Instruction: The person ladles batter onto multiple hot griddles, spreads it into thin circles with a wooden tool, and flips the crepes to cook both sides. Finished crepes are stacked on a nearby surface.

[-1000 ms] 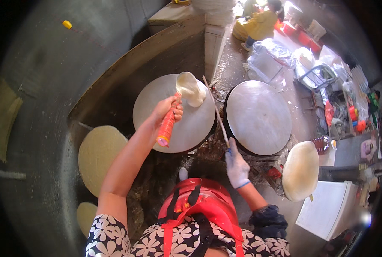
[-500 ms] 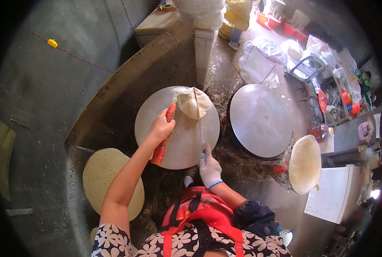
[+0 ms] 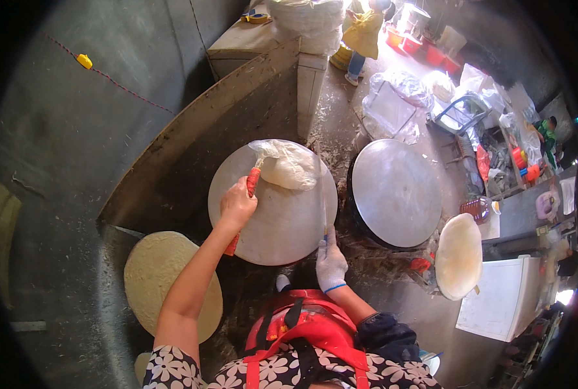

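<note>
A pale lump of soft dough [image 3: 291, 167] lies on the far part of a round metal griddle [image 3: 273, 227] in front of me. My left hand [image 3: 238, 205] is closed round a red-wrapped handle [image 3: 253, 181]. The handle's far end meets the left side of the dough, where something whitish or clear covers it. My right hand [image 3: 332, 266], in a white knitted glove with a blue cuff edge, grips a long, thin spatula [image 3: 323, 194]. Its blade points away from me along the griddle's right side, close to the dough's right edge.
A second round griddle [image 3: 397, 193] stands to the right. Beyond it a browned flatbread [image 3: 459, 257] lies near a white box [image 3: 500, 297]. At lower left is a large pale dough round [image 3: 166, 279]. A curved metal wall [image 3: 192, 117] rises behind the griddle; a person in yellow [image 3: 362, 35] stands far off.
My right hand and the spatula have moved right, off the dough's top to beside it. The dough now sits as a fuller, rounder lump. My left hand still grips the red handle.
</note>
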The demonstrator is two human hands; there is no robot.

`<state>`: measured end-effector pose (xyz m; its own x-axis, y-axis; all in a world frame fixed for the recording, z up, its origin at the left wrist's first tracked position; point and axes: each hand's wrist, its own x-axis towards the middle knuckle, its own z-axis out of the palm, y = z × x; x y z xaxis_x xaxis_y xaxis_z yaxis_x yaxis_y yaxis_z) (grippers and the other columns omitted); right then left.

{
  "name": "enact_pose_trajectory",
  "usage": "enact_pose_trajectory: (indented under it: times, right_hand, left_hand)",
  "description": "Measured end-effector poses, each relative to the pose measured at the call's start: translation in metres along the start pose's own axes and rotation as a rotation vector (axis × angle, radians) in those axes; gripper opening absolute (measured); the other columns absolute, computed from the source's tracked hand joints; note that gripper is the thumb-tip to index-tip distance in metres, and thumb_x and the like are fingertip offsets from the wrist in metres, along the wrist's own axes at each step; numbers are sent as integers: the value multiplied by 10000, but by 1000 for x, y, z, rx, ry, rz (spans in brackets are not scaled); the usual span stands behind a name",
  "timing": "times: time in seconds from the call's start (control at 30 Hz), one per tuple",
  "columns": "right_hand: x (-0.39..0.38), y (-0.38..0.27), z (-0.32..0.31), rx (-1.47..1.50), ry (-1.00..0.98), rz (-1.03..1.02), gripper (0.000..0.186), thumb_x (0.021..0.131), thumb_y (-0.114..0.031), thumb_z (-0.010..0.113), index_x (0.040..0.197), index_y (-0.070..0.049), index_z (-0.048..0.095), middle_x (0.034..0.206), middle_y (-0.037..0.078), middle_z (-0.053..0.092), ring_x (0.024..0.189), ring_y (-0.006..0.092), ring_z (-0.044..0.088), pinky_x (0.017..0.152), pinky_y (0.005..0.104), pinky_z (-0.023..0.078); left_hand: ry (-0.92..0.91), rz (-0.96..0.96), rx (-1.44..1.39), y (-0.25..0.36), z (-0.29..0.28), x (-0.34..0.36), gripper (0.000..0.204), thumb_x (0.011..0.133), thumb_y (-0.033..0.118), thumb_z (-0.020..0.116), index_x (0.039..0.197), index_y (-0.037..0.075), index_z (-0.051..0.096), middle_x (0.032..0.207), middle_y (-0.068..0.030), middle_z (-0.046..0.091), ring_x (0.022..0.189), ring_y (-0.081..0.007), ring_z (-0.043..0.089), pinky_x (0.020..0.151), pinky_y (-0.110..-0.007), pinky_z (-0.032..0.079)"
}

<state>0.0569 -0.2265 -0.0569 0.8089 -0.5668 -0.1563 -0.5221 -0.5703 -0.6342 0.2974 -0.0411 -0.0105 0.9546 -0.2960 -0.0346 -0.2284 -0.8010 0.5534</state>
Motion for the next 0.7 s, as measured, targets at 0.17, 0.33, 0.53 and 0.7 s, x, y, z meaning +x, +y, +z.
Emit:
enact_pose_trajectory:
  times: [0.17,0.33,0.53,0.7]
  right_hand:
    - [1,-21,49,-24,-31,-88,596,1072,-291,535,1638,-210,363,1054,256,727,915,464,703,805,540,546]
    - [20,-11,31,-9,29,-147,593,1063,-239,547,1629,-184,377,1148,279,718,1018,449,714,874,520,555]
    - [23,-35,50,-42,-67,-154,583,1080,-282,532,1631,-193,362,1109,280,721,986,455,713,840,533,550]
    - [29,-55,70,-120,-167,-257,586,1081,-307,519,1635,-226,348,1029,267,723,913,463,709,786,548,541]
  left_hand:
    - [67,-3,-36,-11,15,6,323,888,119,668,1200,68,604,1039,-232,721,996,-454,696,871,-554,547]
    - [58,-64,-69,-25,12,3,309,893,123,659,1190,66,599,1049,-235,718,1003,-460,690,877,-558,545]
    - [49,-124,-149,-45,3,-22,262,893,117,639,1147,70,596,1040,-240,713,1001,-471,681,873,-560,541]
    - [131,-129,-172,-80,-17,-66,251,882,96,618,1130,58,609,997,-255,701,958,-490,668,835,-571,533]
